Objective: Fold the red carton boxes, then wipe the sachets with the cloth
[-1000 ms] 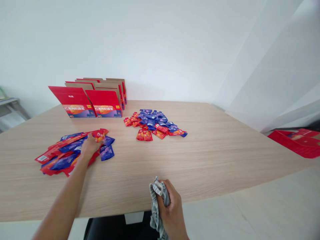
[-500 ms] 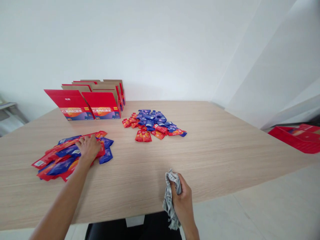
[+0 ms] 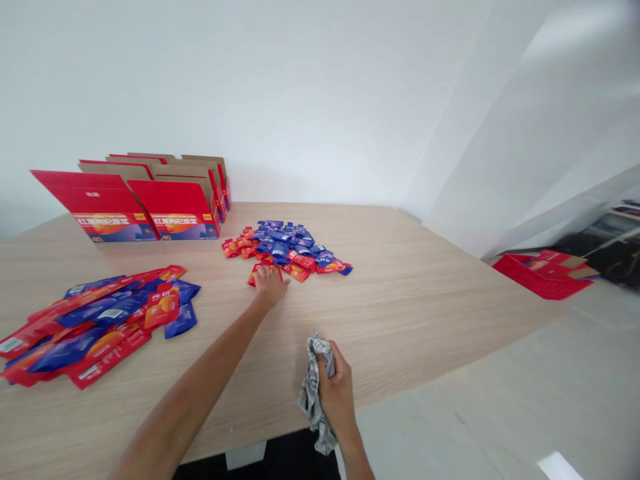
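Observation:
My left hand point(image 3: 271, 287) reaches to the front edge of a pile of small red and blue pouches point(image 3: 290, 241). Its fingers are spread over a red pouch point(image 3: 254, 275) there, with the thumb apart; the fingertips partly cover that pouch. Close to the table's front edge, my right hand point(image 3: 340, 393) grips a crumpled grey-white cloth point(image 3: 311, 393), which hangs down from the fist. Longer red and blue pouches lie stacked in another heap point(image 3: 100, 320) at the left, with a small red pouch point(image 3: 163, 307) on top.
Open red cartons point(image 3: 175, 207) stand in rows at the back left of the wooden table point(image 3: 400, 300). Beyond the table's right edge is a red box point(image 3: 540, 280), lower down. A white wall point(image 3: 310, 100) rises behind the table.
My left hand has left the long-pouch heap and moved right to the small-pouch pile. My right hand still holds the cloth. The view has turned somewhat to the right.

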`<state>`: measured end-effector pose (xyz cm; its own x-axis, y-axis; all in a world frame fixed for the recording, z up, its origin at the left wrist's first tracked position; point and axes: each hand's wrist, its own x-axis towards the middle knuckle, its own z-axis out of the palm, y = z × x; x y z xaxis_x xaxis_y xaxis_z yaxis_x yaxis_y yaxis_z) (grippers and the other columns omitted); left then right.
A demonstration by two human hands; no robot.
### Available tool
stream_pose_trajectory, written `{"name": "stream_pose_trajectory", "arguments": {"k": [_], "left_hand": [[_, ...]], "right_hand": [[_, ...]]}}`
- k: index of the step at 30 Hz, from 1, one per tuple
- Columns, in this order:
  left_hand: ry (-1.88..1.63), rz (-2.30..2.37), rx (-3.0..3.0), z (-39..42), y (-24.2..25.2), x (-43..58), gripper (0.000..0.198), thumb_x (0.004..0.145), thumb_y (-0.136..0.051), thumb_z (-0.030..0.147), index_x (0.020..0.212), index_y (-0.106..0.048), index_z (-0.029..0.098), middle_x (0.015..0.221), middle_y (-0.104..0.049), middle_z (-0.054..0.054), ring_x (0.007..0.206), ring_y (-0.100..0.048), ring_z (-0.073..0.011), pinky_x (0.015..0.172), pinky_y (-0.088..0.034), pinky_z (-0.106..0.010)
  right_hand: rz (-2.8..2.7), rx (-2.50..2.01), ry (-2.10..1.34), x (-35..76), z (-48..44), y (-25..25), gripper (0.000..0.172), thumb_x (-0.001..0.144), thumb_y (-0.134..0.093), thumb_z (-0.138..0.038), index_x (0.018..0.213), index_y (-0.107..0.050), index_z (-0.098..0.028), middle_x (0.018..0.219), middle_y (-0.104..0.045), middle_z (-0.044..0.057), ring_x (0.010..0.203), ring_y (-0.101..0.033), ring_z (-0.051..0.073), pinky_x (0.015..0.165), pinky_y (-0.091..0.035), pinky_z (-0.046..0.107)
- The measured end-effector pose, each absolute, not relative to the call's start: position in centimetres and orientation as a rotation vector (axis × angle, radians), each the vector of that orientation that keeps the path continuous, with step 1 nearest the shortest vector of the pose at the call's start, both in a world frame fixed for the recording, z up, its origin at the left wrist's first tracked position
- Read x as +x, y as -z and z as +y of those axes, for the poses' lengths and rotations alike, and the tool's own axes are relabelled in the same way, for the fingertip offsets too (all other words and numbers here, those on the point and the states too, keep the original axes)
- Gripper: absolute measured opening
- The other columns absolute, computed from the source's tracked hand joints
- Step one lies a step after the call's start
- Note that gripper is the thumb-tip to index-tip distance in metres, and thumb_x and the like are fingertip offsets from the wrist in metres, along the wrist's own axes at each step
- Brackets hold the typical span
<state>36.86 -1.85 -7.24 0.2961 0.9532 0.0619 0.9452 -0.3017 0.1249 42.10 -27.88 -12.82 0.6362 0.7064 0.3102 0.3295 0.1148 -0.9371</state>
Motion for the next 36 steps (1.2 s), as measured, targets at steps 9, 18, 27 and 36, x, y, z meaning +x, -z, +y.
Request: {"name": "stream_pose_trajectory", "arguments": {"k": [9,18,27,36], "left_hand": [[-0.09,1.818,2.507,-4.8,8.2,36.5,0.047,0.102,-0.075,0.039,0.143,-0.066,0.019,0.154,-0.062,-0.014,0.139,-0.061,-0.0351,0.113,-0.053,-0.06],[-0.209,1.785,2.364,-8.0,9.1,34.5,0.048,0.104,-0.071,0.035,0.149,-0.061,0.02,0.155,-0.06,-0.014,0.141,-0.059,-0.0356,0.116,-0.049,-0.061],[-0.422,1.234,2.109,-13.0,8.1,29.8,0.058,0.108,-0.042,0.032,0.161,-0.042,0.009,0.144,-0.066,-0.024,0.135,-0.064,-0.0307,0.12,-0.046,-0.048],[-0.776,0.873,1.691,-25.3,9.5,27.6,0.07,0.112,-0.029,0.056,0.17,-0.044,0.02,0.139,-0.061,-0.016,0.132,-0.058,-0.0284,0.124,-0.043,-0.046]], "right_hand": [[-0.927,-1.556,-0.23,42.1,-28.0,13.2,0.028,0.106,-0.059,-0.043,0.1,-0.077,-0.023,0.093,-0.08,0.007,0.085,-0.076,0.026,0.08,-0.059,0.035],[-1.056,-1.47,-0.283,41.4,-28.3,12.3,0.022,0.105,-0.061,-0.036,0.098,-0.077,-0.024,0.089,-0.08,0.006,0.08,-0.075,0.024,0.075,-0.059,0.034],[-1.092,-1.416,-0.333,41.7,-28.7,12.5,0.019,0.104,-0.061,-0.035,0.1,-0.077,-0.024,0.089,-0.078,0.004,0.08,-0.073,0.022,0.077,-0.057,0.031],[-0.906,-1.285,-0.555,38.1,-30.0,11.5,0.018,0.101,-0.066,-0.037,0.098,-0.074,-0.021,0.089,-0.077,0.002,0.077,-0.071,0.02,0.072,-0.056,0.026]]}}
